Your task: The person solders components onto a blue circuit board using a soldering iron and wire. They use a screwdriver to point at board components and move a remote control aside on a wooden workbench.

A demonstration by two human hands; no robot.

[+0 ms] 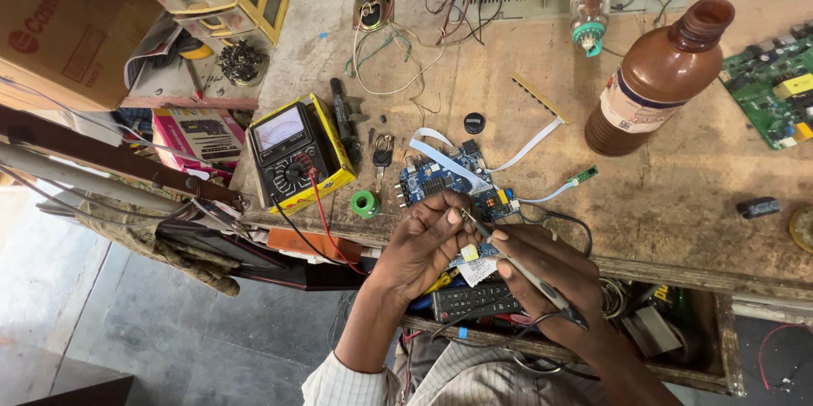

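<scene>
The left hand [428, 241] hides the near corner of the blue circuit board [449, 179]; the green board [775, 88] is cut off at the right edge.

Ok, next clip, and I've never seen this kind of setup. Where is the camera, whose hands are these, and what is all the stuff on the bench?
There is no machine here. The single picture comes from a camera worn on a person's head, looking down at their own two bare hands over a cluttered wooden workbench.

The right hand holds a thin pen-like tool with a cable at its rear, most likely a soldering iron, tip pointing toward the left hand. The left hand pinches something small at that tip; what it is cannot be made out.

Just beyond the hands lies a blue circuit board with white flat ribbon cables. To its left are a small green spool and a yellow-cased analogue meter with red and black leads. Further right stand a brown plastic bottle and a green circuit board. A black remote control lies below the hands.
</scene>
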